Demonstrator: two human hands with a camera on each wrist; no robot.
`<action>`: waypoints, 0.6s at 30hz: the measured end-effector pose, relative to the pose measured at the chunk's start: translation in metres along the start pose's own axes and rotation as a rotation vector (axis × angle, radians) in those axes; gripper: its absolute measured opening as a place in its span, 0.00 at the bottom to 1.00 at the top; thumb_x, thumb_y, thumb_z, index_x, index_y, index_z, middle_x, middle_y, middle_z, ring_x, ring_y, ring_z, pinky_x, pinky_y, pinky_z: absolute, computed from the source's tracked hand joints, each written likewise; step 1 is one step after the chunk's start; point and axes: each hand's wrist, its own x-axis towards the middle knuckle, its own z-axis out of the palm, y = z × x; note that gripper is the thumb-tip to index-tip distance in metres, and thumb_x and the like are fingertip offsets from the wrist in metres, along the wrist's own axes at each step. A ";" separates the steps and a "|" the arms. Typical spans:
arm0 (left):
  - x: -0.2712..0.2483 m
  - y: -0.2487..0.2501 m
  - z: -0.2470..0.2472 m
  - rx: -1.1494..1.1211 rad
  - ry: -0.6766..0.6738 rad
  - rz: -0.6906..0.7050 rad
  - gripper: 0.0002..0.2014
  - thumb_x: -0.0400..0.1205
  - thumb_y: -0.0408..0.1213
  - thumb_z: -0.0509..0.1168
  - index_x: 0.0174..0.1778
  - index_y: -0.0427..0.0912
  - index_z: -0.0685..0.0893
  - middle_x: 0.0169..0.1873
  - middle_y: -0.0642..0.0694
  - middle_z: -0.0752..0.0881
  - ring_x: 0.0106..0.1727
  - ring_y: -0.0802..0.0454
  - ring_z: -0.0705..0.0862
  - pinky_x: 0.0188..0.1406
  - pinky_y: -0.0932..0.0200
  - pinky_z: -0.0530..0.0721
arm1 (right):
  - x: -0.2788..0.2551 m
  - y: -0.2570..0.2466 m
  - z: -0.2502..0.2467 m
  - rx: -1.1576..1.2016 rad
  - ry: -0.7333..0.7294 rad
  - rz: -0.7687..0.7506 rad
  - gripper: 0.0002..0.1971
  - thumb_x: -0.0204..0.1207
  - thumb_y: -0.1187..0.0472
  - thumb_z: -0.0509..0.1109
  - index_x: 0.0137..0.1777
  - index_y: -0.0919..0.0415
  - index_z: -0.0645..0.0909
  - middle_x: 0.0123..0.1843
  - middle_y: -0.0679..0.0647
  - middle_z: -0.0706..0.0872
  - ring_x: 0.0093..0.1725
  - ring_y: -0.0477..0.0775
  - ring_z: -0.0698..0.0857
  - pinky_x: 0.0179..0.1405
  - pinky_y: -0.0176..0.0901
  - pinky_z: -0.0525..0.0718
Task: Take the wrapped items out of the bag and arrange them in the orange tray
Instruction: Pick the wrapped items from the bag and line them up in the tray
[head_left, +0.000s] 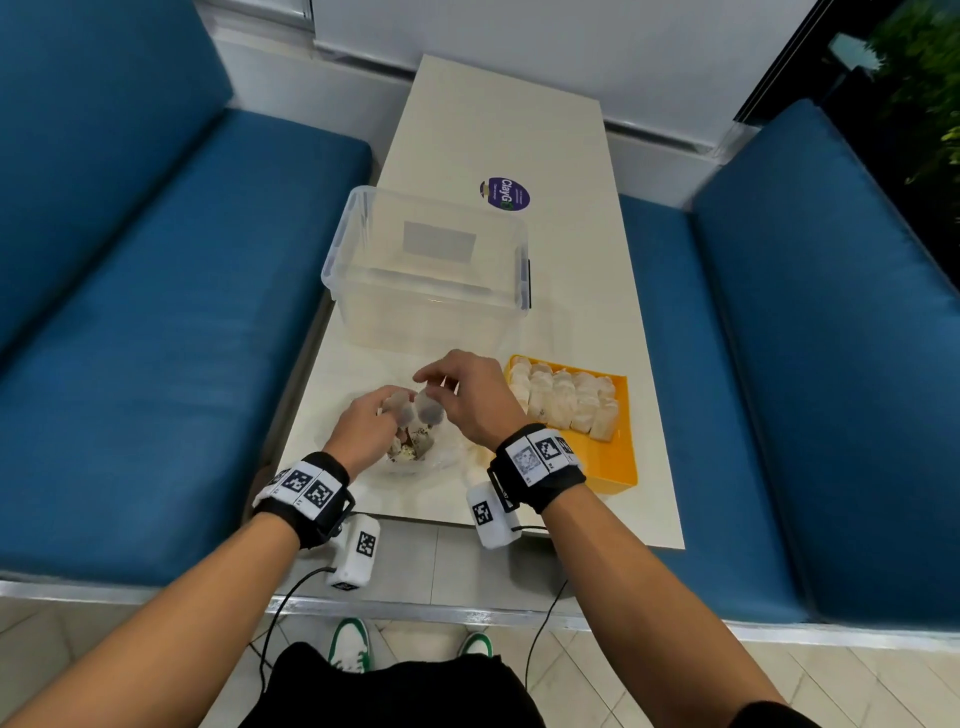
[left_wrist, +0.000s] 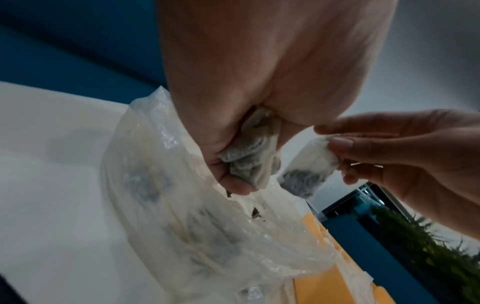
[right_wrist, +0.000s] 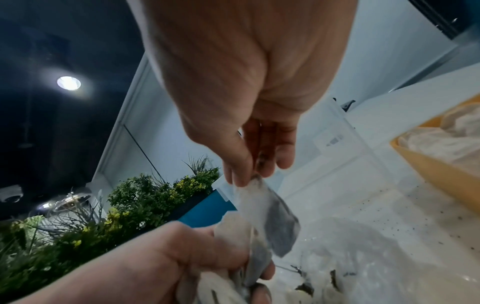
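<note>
A small wrapped packet (left_wrist: 309, 164) of thin white paper with dark stuff inside hangs from the right hand (head_left: 470, 400), pinched at its top edge between the thumb and fingertips (right_wrist: 237, 174); the other fingers are spread loosely above it. The packet hangs in the air just over the clear plastic bag (left_wrist: 182, 205), right beside the left hand (head_left: 363, 428). The left hand is curled around a bunch of packets (left_wrist: 249, 156) of the same kind, squeezed together in its grip above the bag's open mouth. The bag is thin, crinkly and see-through, with more packets lying inside it. Just to the right sits the orange tray (head_left: 615, 462), a flat plastic rectangle with low walls, and rows of pale wrapped packets (head_left: 566, 397) fill its far half. Both stand on a smooth white table (head_left: 498, 130). Behind the bag stands a clear plastic bin (head_left: 426, 270).
</note>
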 end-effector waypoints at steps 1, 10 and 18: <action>-0.002 0.003 0.000 0.027 -0.022 0.004 0.10 0.86 0.42 0.64 0.56 0.56 0.90 0.48 0.46 0.92 0.46 0.45 0.89 0.47 0.44 0.89 | 0.000 0.000 -0.001 0.018 0.014 0.006 0.08 0.76 0.66 0.76 0.52 0.58 0.92 0.45 0.51 0.91 0.40 0.48 0.84 0.48 0.38 0.81; -0.003 0.003 0.004 0.142 -0.067 0.061 0.12 0.82 0.47 0.75 0.48 0.41 0.88 0.42 0.36 0.90 0.39 0.44 0.87 0.41 0.49 0.85 | -0.003 0.000 0.003 0.051 0.041 -0.006 0.05 0.76 0.58 0.78 0.50 0.50 0.89 0.44 0.45 0.88 0.43 0.48 0.82 0.50 0.42 0.79; -0.003 0.002 0.002 0.215 -0.016 0.079 0.13 0.81 0.51 0.77 0.44 0.44 0.89 0.40 0.41 0.90 0.42 0.42 0.87 0.41 0.49 0.83 | -0.001 0.004 0.004 -0.009 0.038 -0.008 0.03 0.76 0.59 0.77 0.46 0.50 0.91 0.43 0.47 0.87 0.42 0.47 0.81 0.48 0.45 0.79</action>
